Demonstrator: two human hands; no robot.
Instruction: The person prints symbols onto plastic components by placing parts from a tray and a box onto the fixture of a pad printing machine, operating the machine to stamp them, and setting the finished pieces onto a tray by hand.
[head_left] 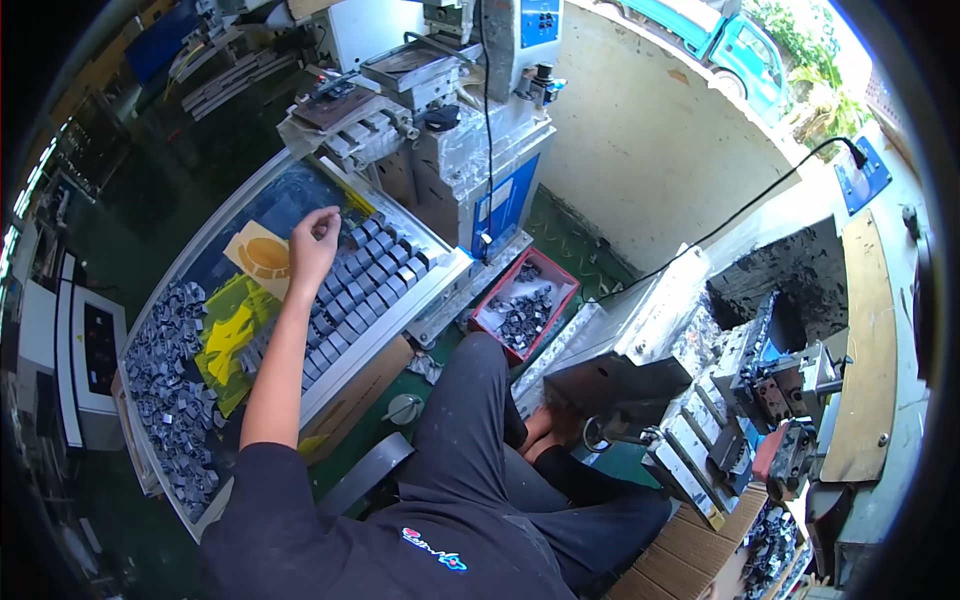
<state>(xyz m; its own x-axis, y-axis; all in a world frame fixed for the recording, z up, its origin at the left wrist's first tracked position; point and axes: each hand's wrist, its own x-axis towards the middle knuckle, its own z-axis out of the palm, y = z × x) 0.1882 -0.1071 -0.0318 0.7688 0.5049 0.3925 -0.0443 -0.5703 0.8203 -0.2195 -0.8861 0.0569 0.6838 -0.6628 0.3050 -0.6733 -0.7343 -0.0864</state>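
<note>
My left hand (314,248) hovers over the left-hand tray table (437,262), its fingers curled together in a pinch. Whatever lies between the fingertips, if anything, is hidden. Just right of and below it, small dark grey blocks (352,295) stand in neat slanting rows. A tan paper sheet with a brown round print (262,254) lies beside the wrist. Near the forearm is a yellow translucent sheet (232,335). Many loose grey blocks (172,370) are heaped at the table's left end. My right hand is out of view.
A red box of dark pieces (527,308) sits on the floor past my knee. Machines stand ahead (470,140) and at right (770,400). A black cable (720,220) crosses near the wall. A cardboard box (690,550) lies low at right.
</note>
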